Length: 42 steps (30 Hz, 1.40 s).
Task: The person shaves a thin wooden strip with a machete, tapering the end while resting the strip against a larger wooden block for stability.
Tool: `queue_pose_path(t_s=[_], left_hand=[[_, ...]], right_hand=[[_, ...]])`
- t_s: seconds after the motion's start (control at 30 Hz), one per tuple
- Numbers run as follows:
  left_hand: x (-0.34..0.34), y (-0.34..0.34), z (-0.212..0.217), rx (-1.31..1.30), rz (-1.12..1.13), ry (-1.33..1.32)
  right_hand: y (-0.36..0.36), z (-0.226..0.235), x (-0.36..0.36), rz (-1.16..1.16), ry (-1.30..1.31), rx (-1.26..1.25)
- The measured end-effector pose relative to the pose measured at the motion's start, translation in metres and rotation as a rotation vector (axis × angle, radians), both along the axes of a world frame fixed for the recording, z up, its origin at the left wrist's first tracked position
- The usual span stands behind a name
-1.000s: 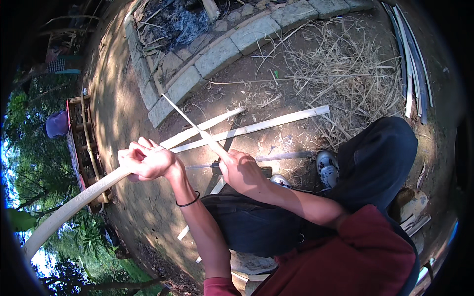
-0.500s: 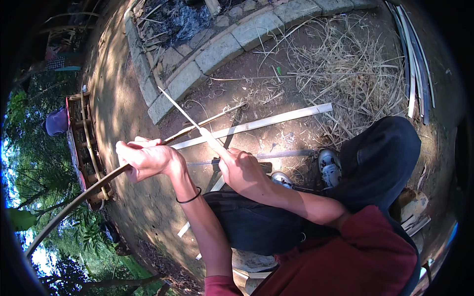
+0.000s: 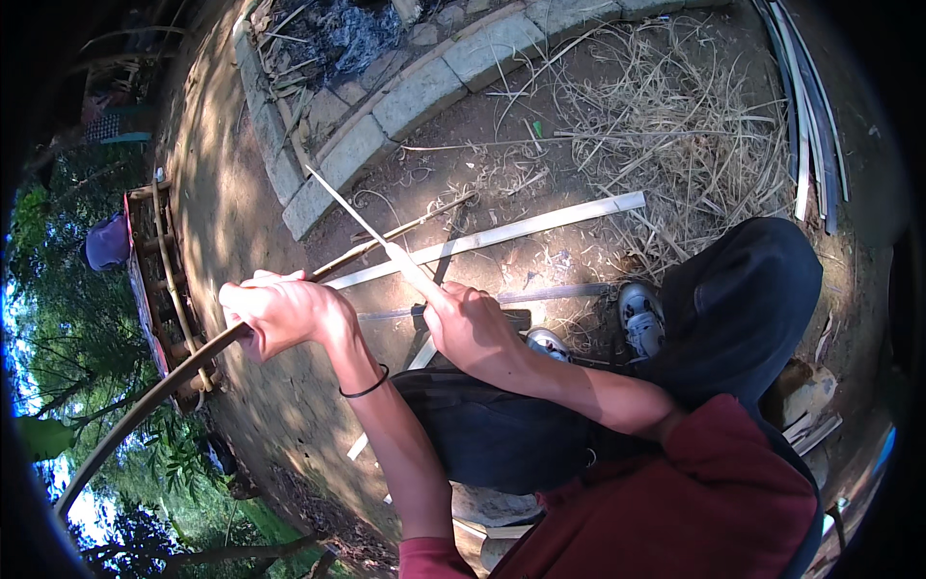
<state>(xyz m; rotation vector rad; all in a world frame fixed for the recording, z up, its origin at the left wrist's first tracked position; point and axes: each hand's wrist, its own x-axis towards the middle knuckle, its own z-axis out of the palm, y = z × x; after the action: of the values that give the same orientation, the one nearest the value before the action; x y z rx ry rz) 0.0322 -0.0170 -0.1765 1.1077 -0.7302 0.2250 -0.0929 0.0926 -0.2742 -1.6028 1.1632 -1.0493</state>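
My left hand [image 3: 289,311] is closed around a long, dark brown bamboo strip [image 3: 154,394]. One part of the strip bends away to the lower left; its other part reaches past my fingers toward the middle of the view. My right hand [image 3: 477,333] grips the pale handle of a knife [image 3: 349,206], its index finger stretched along the handle. The narrow blade points to the upper left and crosses the strip just beyond my left hand. Whether the edge touches the strip cannot be made out. A wide, pale bamboo slat [image 3: 521,232] lies on the ground beyond both hands.
A heap of thin shavings [image 3: 685,125] covers the ground at the far right, beside several long slats [image 3: 805,106]. A curved stone border [image 3: 420,96] surrounds ash [image 3: 352,43]. A bamboo bench [image 3: 164,261] stands at left. My bent legs [image 3: 733,289] are close below.
The whole view has shifted slightly, with the ground moving a little up and left. Both hands keep their grips, and the knife still crosses the strip at nearly the same spot.
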Motion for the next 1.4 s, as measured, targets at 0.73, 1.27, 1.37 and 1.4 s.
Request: queue_pose_path(t_s=[0.73, 1.27, 1.37, 1.4], left_hand=[[0.023, 0.001, -0.004, 0.053, -0.034, 0.026], [-0.016, 0.005, 0.001, 0.097, -0.106, -0.048], [-0.017, -0.003, 0.004, 0.164, 0.024, -0.061], [-0.011, -0.001, 0.003, 0.121, -0.043, -0.057]], right_hand=[[0.001, -0.065, 0.013, 0.056, 0.144, 0.213], [-0.034, -0.041, -0.019, 0.083, 0.046, 0.348], [-0.035, -0.039, -0.012, 0.089, 0.049, 0.311], [-0.034, -0.028, -0.015, 0.115, 0.037, 0.338]])
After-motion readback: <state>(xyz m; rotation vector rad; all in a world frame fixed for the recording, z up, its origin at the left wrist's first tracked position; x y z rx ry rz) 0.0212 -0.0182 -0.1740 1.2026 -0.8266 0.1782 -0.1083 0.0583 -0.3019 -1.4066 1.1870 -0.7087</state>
